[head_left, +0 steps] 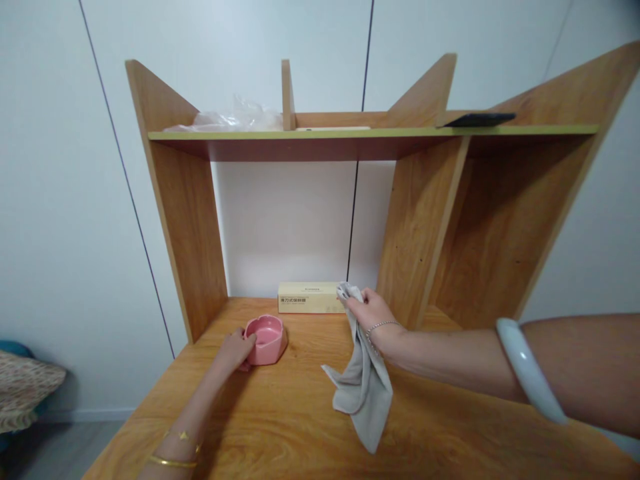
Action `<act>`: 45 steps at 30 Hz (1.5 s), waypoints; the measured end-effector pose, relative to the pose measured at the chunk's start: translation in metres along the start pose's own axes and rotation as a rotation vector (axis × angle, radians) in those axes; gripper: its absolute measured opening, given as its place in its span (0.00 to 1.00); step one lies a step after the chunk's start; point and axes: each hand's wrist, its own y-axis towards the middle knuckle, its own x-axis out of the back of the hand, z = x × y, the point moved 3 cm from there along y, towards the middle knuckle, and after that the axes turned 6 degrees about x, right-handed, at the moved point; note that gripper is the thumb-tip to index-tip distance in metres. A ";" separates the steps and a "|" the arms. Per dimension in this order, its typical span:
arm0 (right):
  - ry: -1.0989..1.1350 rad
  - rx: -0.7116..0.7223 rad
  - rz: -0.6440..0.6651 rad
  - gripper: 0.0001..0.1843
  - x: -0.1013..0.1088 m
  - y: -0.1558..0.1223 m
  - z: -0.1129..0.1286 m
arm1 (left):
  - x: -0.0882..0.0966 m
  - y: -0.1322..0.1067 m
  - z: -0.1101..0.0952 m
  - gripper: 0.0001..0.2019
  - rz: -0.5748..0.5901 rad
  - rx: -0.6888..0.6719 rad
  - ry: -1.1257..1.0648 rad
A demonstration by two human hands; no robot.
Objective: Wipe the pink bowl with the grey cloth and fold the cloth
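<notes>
My left hand [237, 349] grips the left rim of a pink ashtray [270, 352], thumb over the edge and fingers on the outside. The ashtray has a faceted body with notches in its rim, and it appears to sit on the wooden desk [280, 427]. My right hand [373, 316] pinches a grey cloth [367, 393] near its top. The cloth hangs in folds over the desk. Behind it lies a long cream box [307, 298] with dark printed lettering, its right end partly covered by the cloth and hand.
A wooden shelf unit [190, 247] stands at the back of the desk, with upright panels on both sides. Its upper board carries a clear plastic bag [235, 117] and a dark flat object [480, 119]. A patterned fabric [27, 387] shows at the far left.
</notes>
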 end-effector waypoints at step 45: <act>-0.116 0.016 0.238 0.06 -0.082 -0.046 0.026 | -0.021 -0.022 -0.028 0.15 0.090 -0.099 -0.175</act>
